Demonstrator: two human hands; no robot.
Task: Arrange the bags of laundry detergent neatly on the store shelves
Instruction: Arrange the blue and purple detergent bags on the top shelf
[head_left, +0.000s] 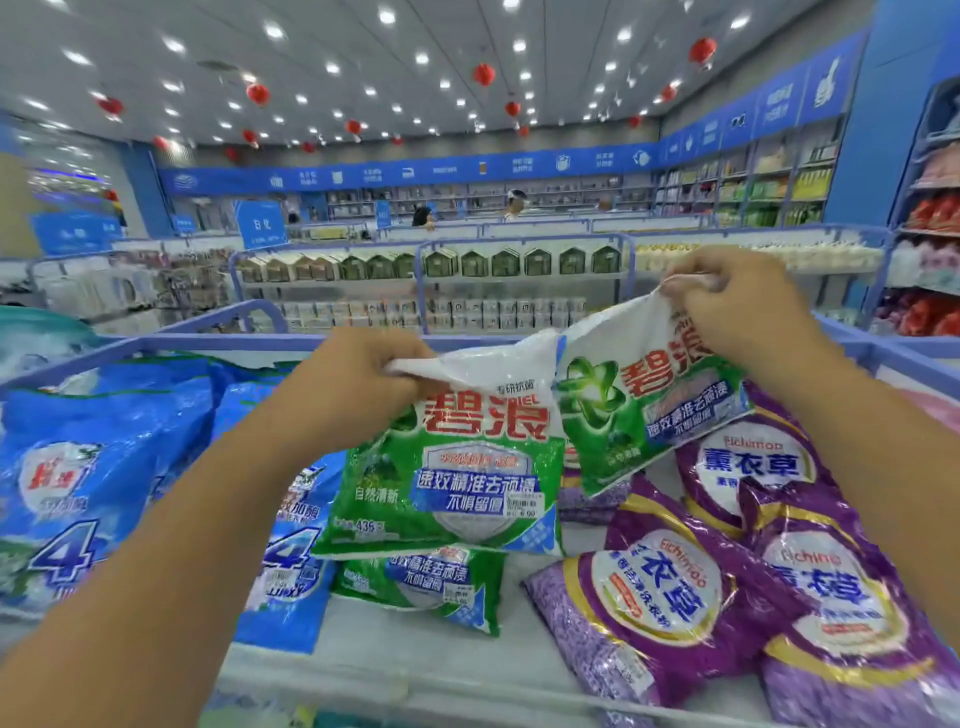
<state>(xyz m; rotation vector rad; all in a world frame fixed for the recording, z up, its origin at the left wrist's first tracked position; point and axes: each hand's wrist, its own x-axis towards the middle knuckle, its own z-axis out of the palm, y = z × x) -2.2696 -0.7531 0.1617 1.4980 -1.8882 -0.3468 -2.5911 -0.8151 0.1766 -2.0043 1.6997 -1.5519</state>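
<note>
Pinched by their crimped white top seams, two green-and-white plastic bags of detergent hang from our hands. Our left hand (358, 384) curls its grip round the top edge of the nearer green bag (457, 467), and our right hand (748, 306) pinches the corner of the second green bag (649, 410), which tilts up to the right. Holding them by the seams lets the powder settle so each bag hangs flat, which we judge suits laying them down squarely.

From the head view, both bags hover over the pale shelf bin (395, 670), above a third green bag (421, 582) lying flat. Glossy blue bags (78, 493) lie in a group to the left and purple bags (675, 608) in a looser heap on the right, so colours are kept apart.

Large red characters "碧浪" cross the green bags, with "自然清新" and "436" lower down; a price sticker is too small to read. Purple bags show "薰衣草"; blue ones a large "4".
</note>
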